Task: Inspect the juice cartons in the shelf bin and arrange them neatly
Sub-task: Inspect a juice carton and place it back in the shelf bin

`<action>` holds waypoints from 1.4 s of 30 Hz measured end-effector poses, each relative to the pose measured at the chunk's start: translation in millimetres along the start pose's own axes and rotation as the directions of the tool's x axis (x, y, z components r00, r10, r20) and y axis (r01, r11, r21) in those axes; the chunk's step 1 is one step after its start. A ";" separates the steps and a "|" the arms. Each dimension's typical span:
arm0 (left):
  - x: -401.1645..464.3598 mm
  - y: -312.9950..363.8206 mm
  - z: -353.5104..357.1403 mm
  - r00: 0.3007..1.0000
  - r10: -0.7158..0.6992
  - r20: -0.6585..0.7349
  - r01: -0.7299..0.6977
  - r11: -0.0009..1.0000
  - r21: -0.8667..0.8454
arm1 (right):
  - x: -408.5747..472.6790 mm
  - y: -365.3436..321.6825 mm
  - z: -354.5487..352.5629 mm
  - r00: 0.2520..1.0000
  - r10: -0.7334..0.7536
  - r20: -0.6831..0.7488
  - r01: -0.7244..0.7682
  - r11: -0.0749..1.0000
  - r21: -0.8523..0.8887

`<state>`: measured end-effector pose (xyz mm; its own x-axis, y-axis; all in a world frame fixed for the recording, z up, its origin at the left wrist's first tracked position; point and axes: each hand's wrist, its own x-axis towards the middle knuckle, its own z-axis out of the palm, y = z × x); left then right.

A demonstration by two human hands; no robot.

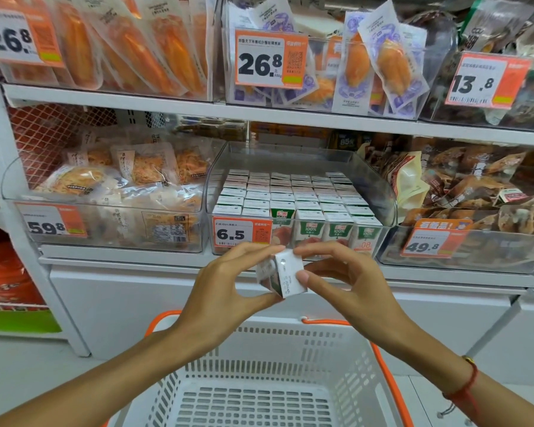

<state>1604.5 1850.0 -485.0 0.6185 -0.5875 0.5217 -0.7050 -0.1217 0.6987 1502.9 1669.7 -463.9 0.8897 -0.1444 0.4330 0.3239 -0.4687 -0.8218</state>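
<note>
The inspecting step looks to be in hand: one small white juice carton with printed sides (pixel 280 274) is held tilted in the air just in front of and below the clear plastic shelf bin (pixel 379 186), outside it. The left hand (pixel 228 282) grips the carton's left side with curled fingers and thumb, and the right hand (pixel 336 272) pinches its right edge between thumb and fingertips, so both hands are grasping the same carton. The next move, I judge, calls for turning the carton upright, with its green-and-white face forward like the others, and slotting it into the bin's front row without knocking its neighbours. Inside the bin, green-and-white cartons (pixel 290 195) stand upright in tight rows, white tops showing; an orange-and-white price tag reading 6.5 (pixel 242 234) is clipped to the bin's front wall. Below the bin, nearest the person, a white slotted plastic shopping basket with orange handles (pixel 259 349) holds nothing visible.
</note>
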 end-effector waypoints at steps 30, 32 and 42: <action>7.3 -5.9 -3.0 0.359 -0.612 0.705 0.922 0.348 -0.167 | 4.2 -7.1 0.5 0.846 0.511 0.152 -0.527 0.844 0.095; 6.8 -6.7 -2.2 0.351 -0.615 0.706 0.923 0.355 -0.150 | 4.4 -6.8 0.0 0.818 0.552 0.165 -0.570 0.817 0.091; 3.1 6.6 11.7 0.703 -0.625 0.341 0.701 0.523 -0.486 | 5.2 -5.7 -0.5 0.788 0.581 0.202 -0.610 0.783 0.126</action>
<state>1597.7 1838.0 -484.4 0.7566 -0.6095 -0.2368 0.2334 -0.0865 0.9685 1505.5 1671.2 -456.7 0.9546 -0.2102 -0.2112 -0.2483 -0.1692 -0.9538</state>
